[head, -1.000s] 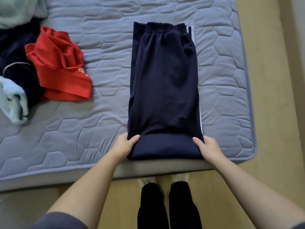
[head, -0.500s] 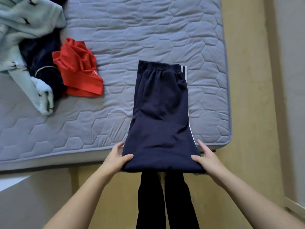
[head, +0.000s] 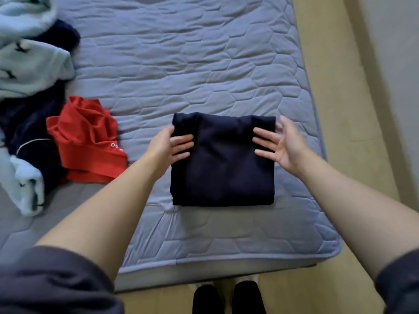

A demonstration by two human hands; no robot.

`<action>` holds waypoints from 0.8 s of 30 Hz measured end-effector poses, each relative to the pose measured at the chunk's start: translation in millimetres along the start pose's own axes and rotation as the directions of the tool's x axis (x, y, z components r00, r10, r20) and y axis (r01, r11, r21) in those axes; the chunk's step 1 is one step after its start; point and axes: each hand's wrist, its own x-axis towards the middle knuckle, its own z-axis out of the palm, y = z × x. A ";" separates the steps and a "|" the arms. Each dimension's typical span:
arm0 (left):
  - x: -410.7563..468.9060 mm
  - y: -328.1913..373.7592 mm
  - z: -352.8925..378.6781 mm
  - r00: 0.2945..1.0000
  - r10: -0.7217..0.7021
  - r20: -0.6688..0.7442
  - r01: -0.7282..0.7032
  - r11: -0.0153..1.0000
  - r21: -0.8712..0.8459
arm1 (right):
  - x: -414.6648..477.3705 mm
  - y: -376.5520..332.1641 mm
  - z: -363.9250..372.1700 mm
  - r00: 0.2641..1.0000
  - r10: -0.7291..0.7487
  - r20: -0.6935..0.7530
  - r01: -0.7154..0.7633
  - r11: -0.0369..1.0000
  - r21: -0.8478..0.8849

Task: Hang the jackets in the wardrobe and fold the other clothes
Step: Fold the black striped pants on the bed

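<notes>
I am looking down through the head camera at the folded navy trousers, which are lying as a compact, roughly square bundle on the blue quilted mattress, in the centre of the frame and a little back from the mattress's near edge.

The left hand is resting on the bundle's upper left part. Its fingers are lying straight and flat on the cloth, pointing to the right, and the thumb is sitting at the left edge near the far corner. It is not curling round anything.

The right hand is hanging at the bundle's upper right part, palm turned towards the camera and fingers spread and relaxed. Its fingertips are reaching over the dark cloth, but I cannot tell whether they are touching it or hovering just above.

At the left of the frame, a crumpled red garment is lying on the mattress, well apart from the trousers. Beside it, further left, a dark navy garment and a light blue fleecy one are lying heaped together unfolded, running up into the upper left corner.

A pale wooden floor is showing along the right side and at the bottom, where the person's dark-clad legs are standing against the bed.
</notes>
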 end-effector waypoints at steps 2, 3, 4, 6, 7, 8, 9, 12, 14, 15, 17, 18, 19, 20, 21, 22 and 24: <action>18.3 -15.8 9.4 0.979 0.181 -0.095 -0.162 0.970 0.179 | 15.9 17.4 10.4 0.985 -0.143 -0.094 0.134 0.986 -0.101; 18.7 -27.4 12.6 0.939 0.329 -0.097 -0.272 0.886 0.375 | 15.6 29.0 15.3 0.954 -0.277 -0.118 0.234 0.929 -0.285; 13.8 -39.4 15.7 0.878 0.477 -0.048 -0.368 0.733 0.572 | 10.5 41.1 19.6 0.907 -0.408 -0.104 0.304 0.807 -0.507; 4.8 -62.9 21.0 0.723 0.677 0.137 -0.467 0.333 0.819 | -1.6 66.8 24.4 0.814 -0.580 -0.008 0.327 0.471 -0.819; 6.2 -72.1 21.9 0.689 0.705 0.169 -0.457 0.242 0.856 | -3.5 78.4 23.7 0.798 -0.603 -0.002 0.301 0.402 -0.865; 7.1 -76.1 23.1 0.707 0.698 0.114 -0.416 0.280 0.865 | -3.9 84.7 22.2 0.810 -0.583 -0.070 0.247 0.447 -0.860; 11.0 -75.7 21.5 0.762 0.648 -0.008 -0.355 0.428 0.831 | 1.0 86.9 17.6 0.836 -0.515 -0.190 0.170 0.572 -0.802; 24.3 -60.7 15.0 0.897 0.352 -0.268 -0.119 0.776 0.619 | 19.1 81.7 5.6 0.898 -0.253 -0.361 -0.018 0.797 -0.604; 29.9 -53.7 11.0 0.875 0.411 -0.257 -0.173 0.759 0.627 | 24.2 76.8 5.4 0.877 -0.334 -0.345 0.073 0.804 -0.590; 32.0 -51.0 9.4 0.847 0.466 -0.254 -0.223 0.747 0.626 | 26.0 74.4 6.4 0.851 -0.385 -0.356 0.125 0.809 -0.575; 36.6 -46.9 11.5 0.809 0.518 -0.279 -0.258 0.738 0.624 | 31.3 68.9 12.1 0.807 -0.440 -0.395 0.163 0.807 -0.567; 37.2 -45.8 14.9 0.802 0.507 -0.316 -0.207 0.733 0.648 | 33.0 66.8 15.3 0.786 -0.446 -0.428 0.125 0.794 -0.595; 36.9 -45.9 18.2 0.791 0.491 -0.365 -0.124 0.713 0.690 | 33.2 64.9 18.6 0.760 -0.466 -0.453 0.069 0.751 -0.657; 35.2 -46.6 22.2 0.778 0.498 -0.383 -0.056 0.662 0.747 | 32.1 63.4 22.5 0.743 -0.512 -0.431 0.028 0.667 -0.744; 31.7 -47.2 26.9 0.763 0.548 -0.341 -0.050 0.576 0.816 | 29.6 63.4 27.7 0.732 -0.578 -0.361 0.031 0.558 -0.829; 27.5 -48.5 31.9 0.744 0.624 -0.240 -0.103 0.461 0.882 | 25.2 63.4 34.2 0.725 -0.643 -0.248 0.076 0.432 -0.899; 26.8 -54.2 39.2 0.703 0.710 0.038 -0.254 0.200 0.946 | 24.0 68.6 45.9 0.714 -0.700 0.014 0.206 0.192 -0.959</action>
